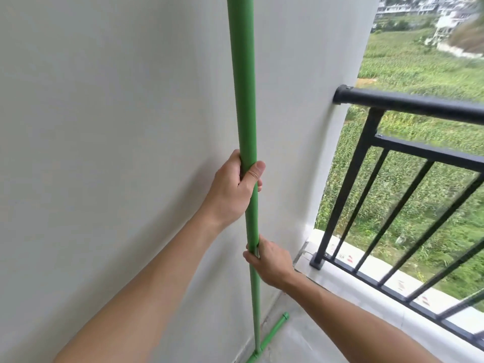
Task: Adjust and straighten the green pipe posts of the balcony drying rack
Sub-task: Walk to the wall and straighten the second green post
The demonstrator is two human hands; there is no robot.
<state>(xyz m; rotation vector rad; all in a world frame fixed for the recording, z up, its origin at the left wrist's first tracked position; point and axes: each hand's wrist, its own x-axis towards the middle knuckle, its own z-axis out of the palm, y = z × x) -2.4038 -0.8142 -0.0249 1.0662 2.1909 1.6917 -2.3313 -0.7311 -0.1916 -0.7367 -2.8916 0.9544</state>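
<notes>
A green pipe post (242,87) stands upright close to the white wall and runs from the top of the view down to the floor. A green foot bar (272,334) lies on the floor at its base, joined by a tee fitting. My left hand (235,189) is wrapped around the post at mid height, thumb on the near side. My right hand (271,259) grips the same post lower down, where the thicker upper tube meets a thinner lower one. The post's top is out of view.
The white wall (117,127) fills the left and centre. A black metal balcony railing (408,163) stands at the right on a pale ledge (348,279). A green field and buildings lie beyond. The grey floor (301,341) shows at the bottom.
</notes>
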